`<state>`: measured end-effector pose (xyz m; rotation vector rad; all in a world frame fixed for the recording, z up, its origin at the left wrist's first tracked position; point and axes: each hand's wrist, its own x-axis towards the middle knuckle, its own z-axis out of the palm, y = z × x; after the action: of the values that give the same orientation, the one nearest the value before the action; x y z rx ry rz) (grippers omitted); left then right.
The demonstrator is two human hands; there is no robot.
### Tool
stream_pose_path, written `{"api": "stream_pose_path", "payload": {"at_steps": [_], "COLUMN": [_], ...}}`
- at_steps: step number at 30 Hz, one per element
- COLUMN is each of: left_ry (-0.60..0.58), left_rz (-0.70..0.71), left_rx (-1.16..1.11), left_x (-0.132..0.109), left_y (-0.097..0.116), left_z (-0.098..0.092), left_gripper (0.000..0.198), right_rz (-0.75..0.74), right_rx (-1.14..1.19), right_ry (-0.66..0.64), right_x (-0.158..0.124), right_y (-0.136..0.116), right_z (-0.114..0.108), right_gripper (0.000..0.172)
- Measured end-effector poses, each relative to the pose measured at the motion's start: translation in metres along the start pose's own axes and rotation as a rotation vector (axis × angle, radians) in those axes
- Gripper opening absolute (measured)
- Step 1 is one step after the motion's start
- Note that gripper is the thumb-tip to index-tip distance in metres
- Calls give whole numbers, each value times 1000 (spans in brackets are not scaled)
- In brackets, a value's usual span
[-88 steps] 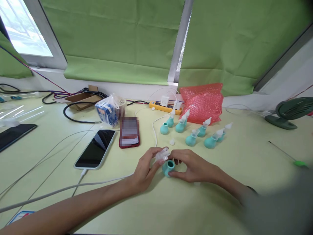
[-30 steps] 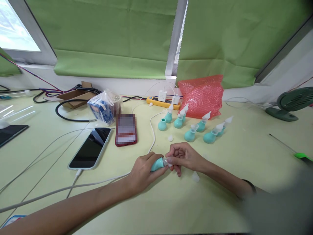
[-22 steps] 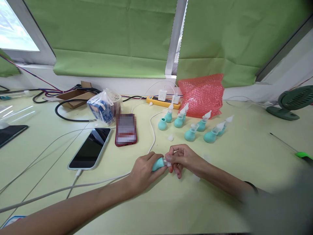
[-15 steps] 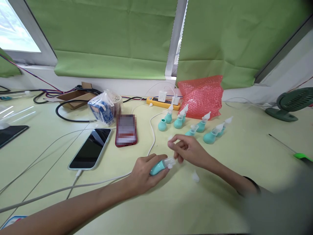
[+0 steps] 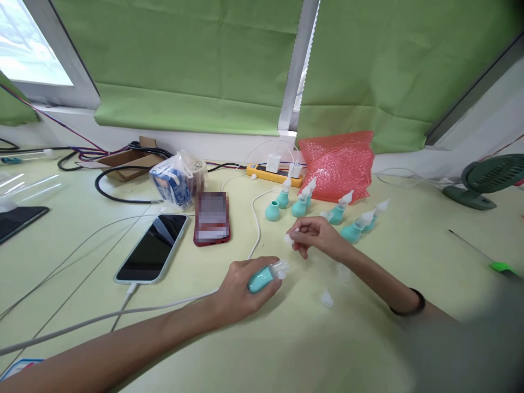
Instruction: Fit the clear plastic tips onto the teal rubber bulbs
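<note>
My left hand is wrapped around a nasal aspirator, a teal squeeze bulb with a clear plastic end pointing right. Up and to the right of it, my right hand pinches a small white tip between thumb and fingers, just above the table. Another translucent white tip lies below my right forearm, and a clear piece rests close to that forearm. Several teal aspirators with white tips, such as one teal aspirator, stand or lean beyond my right hand. One open bulb has no tip.
Behind the aspirators lie a red bubble-wrap bag and a yellow power strip. Two phones, a light-cased phone and a red-cased phone, sit left. A white cable passes under my left arm. A green-handled screwdriver and fan are right.
My right hand has moved slightly up and away from the left, and its fingers have closed on the small white tip. My left hand keeps its hold, shifted very slightly left.
</note>
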<state>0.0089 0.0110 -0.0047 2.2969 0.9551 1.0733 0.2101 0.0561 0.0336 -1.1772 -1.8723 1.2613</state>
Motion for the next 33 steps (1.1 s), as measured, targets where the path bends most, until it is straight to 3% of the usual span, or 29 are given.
{"api": "stream_pose_path", "payload": {"at_steps": [4, 13, 18, 22, 28, 33], "left_ry": [35, -3, -69, -114, -59, -18], "left_rz": [10, -2, 20, 121, 159, 176], "left_rx": [-22, -62, -100, -81, 15, 43], "left_x": [0, 1, 1, 0, -3, -4], "left_y": [-1, -3, -4, -5, -8, -11], "left_z": [0, 0, -2, -2, 3, 6], "left_gripper": [19, 17, 16, 19, 21, 21], "right_rz": [-11, 6, 31, 79, 85, 94], "right_rx": [159, 104, 185, 214, 122, 198], "right_ry": [-209, -184, -281, -369, -313, -274], "right_x": [-12, -17, -16, -15, -16, -13], "right_y": [-18, -18, -15, -14, -16, -10], "right_z": [-4, 2, -1, -1, 1, 6], "right_gripper": [22, 15, 14, 15, 16, 19]}}
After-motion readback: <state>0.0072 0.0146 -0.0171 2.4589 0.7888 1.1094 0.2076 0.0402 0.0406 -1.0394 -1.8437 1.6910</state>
